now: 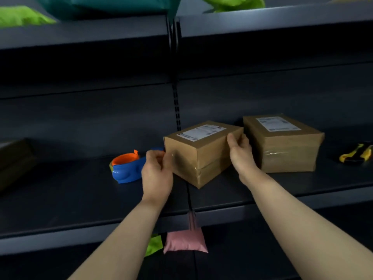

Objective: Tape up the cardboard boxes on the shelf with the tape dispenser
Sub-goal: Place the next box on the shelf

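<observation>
You face a dark metal shelf (80, 190) that fills the frame. Two cardboard boxes sit on it, right of centre. The near box (201, 152) lies at the middle of the frame, turned at an angle, a white label on its top. The far box (282, 144) stands just beside it to the right, also labelled, with a clear tape band around its sides.

Your hands are apart, one at each end of the near box. Your left hand (157, 172) touches the box's left face, fingers curled and pinched at the seam there; whether they hold a tape end, you cannot tell. Your right hand (240, 152) grips the box's upper right edge, thumb on top.

The tape dispenser (127, 168), blue with an orange roll, lies on the shelf just left of your left hand, partly hidden behind it. Neither hand holds it.

A shiny tape band already runs around the near box's front faces. The step in hand looks like smoothing tape down or turning the box for another pass. To do it well, brace the box with your right hand so it does not slide, and press the tape flat along the seam from the corner outward.

A yellow and black object (355, 154) lies at the right edge. A pink bag (184, 241) hangs below the shelf.
</observation>
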